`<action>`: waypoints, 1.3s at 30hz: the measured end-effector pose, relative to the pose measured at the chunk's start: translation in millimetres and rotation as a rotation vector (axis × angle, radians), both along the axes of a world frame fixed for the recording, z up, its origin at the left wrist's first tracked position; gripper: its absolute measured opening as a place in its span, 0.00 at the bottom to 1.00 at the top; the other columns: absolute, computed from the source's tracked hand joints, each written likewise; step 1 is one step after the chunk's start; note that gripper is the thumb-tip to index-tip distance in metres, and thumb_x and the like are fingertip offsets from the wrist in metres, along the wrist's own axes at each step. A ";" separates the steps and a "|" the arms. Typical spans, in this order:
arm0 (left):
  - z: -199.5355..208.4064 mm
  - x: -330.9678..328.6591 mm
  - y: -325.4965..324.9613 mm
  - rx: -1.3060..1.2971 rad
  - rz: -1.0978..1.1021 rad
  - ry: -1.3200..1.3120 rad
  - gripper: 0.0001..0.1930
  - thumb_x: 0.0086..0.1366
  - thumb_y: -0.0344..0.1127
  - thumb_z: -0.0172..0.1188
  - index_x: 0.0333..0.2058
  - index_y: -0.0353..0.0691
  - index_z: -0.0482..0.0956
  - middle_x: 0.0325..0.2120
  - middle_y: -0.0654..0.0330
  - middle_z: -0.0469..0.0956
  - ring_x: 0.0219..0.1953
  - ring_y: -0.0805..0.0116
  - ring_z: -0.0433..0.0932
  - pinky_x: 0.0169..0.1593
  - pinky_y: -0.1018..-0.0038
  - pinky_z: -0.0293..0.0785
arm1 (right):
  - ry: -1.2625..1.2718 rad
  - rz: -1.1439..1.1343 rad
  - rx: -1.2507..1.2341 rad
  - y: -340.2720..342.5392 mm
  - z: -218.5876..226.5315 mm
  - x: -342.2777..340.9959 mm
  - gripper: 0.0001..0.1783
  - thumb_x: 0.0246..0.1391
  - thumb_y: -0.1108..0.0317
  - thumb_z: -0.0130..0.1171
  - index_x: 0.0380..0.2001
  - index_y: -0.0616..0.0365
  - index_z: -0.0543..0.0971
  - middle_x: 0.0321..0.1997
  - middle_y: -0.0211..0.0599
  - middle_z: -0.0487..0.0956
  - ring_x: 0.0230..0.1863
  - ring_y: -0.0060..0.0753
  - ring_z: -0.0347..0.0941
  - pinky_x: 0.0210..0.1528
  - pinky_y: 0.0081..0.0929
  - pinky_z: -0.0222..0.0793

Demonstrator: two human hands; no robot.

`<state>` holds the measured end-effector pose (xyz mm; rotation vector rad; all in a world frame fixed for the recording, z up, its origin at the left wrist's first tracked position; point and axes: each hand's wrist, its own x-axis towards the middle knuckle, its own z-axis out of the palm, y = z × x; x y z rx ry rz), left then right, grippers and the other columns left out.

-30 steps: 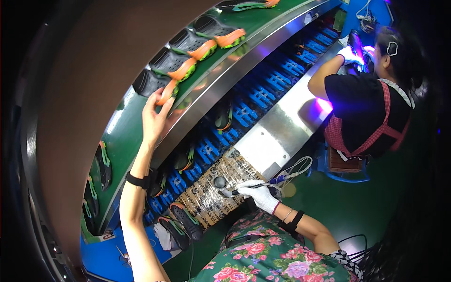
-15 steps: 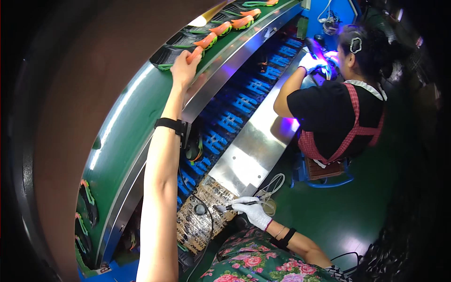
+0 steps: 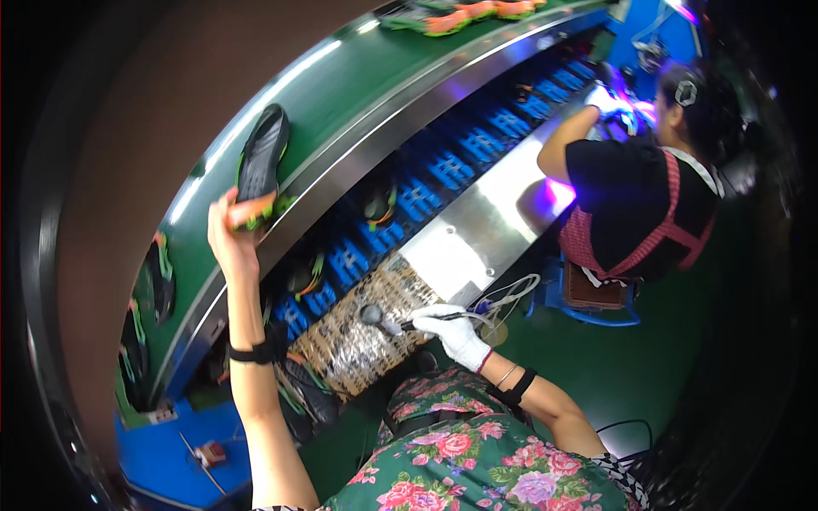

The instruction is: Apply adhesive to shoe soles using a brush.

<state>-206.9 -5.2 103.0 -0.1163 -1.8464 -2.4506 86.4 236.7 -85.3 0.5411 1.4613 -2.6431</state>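
Observation:
My left hand (image 3: 232, 243), bare with a black band on the wrist, is closed around the orange and green end of a shoe sole (image 3: 262, 157). The sole's black part points away, tilted up over the green belt (image 3: 332, 94). In a white glove, my right hand (image 3: 460, 336) grips a dark-handled brush (image 3: 426, 322) with a pale tube running from it. The brush's tip is over a bench end (image 3: 341, 358) wrapped in shiny, glue-spotted covering, close to a small round grey object (image 3: 371, 314). I cannot tell whether the tip touches it.
Several orange-ended soles (image 3: 460, 19) lie farther along the belt, others (image 3: 159, 277) at its near left. Below its metal rim (image 3: 375, 128) runs a line of blue holders (image 3: 417, 200). A seated co-worker (image 3: 630, 204) is at the right. Two soles (image 3: 311, 387) rest beside the bench.
My left hand has come nearer and leftward, lifting the sole away from the row on the belt. My right hand stays by the bench with the brush. The view has shifted.

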 end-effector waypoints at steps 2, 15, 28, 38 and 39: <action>-27.4 48.6 -61.0 -0.303 0.182 0.310 0.12 0.70 0.38 0.57 0.46 0.37 0.77 0.55 0.52 0.72 0.59 0.62 0.72 0.64 0.64 0.66 | -0.046 0.062 0.007 -8.6 -0.2 -0.9 0.11 0.55 0.75 0.68 0.42 0.64 0.86 0.41 0.35 0.86 0.39 0.24 0.81 0.41 0.20 0.77; -77.4 166.4 -106.1 0.272 0.341 -0.231 0.40 0.65 0.33 0.68 0.69 0.39 0.53 0.53 0.49 0.75 0.52 0.62 0.78 0.55 0.65 0.76 | -0.148 -0.004 -0.133 -31.8 6.4 -13.5 0.14 0.55 0.78 0.65 0.46 0.69 0.82 0.38 0.41 0.85 0.32 0.29 0.81 0.32 0.18 0.74; -134.6 319.3 -137.7 0.597 -0.334 -0.556 0.37 0.55 0.28 0.62 0.65 0.28 0.64 0.57 0.38 0.74 0.53 0.42 0.81 0.53 0.53 0.83 | 0.036 0.028 -0.485 -74.7 81.2 -29.8 0.18 0.60 0.76 0.61 0.53 0.65 0.75 0.53 0.51 0.80 0.44 0.31 0.78 0.38 0.18 0.75; -134.0 312.9 -111.9 0.679 -0.465 -0.553 0.35 0.57 0.26 0.61 0.65 0.30 0.65 0.60 0.45 0.73 0.57 0.46 0.78 0.58 0.51 0.80 | 0.342 0.246 -0.055 -154.6 151.4 -22.7 0.13 0.54 0.81 0.62 0.44 0.67 0.84 0.49 0.47 0.84 0.47 0.32 0.81 0.46 0.25 0.78; -127.8 310.1 -110.3 0.679 -0.470 -0.555 0.35 0.57 0.26 0.61 0.65 0.30 0.65 0.60 0.45 0.73 0.57 0.46 0.78 0.58 0.51 0.80 | 0.342 0.242 -0.053 -156.4 159.1 -21.6 0.13 0.54 0.81 0.62 0.44 0.67 0.84 0.49 0.47 0.84 0.47 0.32 0.81 0.46 0.25 0.78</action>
